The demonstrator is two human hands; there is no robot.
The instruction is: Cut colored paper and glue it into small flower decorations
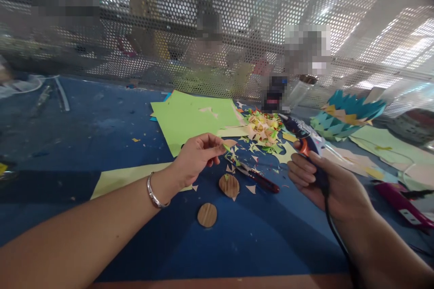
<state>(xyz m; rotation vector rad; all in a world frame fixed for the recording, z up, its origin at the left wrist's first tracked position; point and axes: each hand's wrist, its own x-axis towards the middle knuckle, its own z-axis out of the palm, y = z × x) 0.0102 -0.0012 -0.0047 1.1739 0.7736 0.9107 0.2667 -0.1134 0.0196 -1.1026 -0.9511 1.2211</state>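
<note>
Between the fingertips of my left hand point(203, 158) is a small pointed piece of peach paper point(230, 142). My right hand point(315, 176) is wrapped around a dark blue glue gun point(317, 146) with an orange trigger, its nozzle pointing up and to the left. A black cord hangs from its handle. Below my left hand two wood-grained ovals point(207, 215) lie on the blue table point(152, 244). Scissors point(259, 178) with dark red handles rest between my hands, their blades near the left fingertips and partly hidden among scraps.
Green paper sheets point(193, 117) lie ahead, beside a heap of cut paper scraps point(264, 128). A teal and green paper-petal piece point(349, 115) stands at right, with a magenta power strip point(403, 203) nearer me. A perforated metal screen point(176, 49) borders the table's back; people are behind it.
</note>
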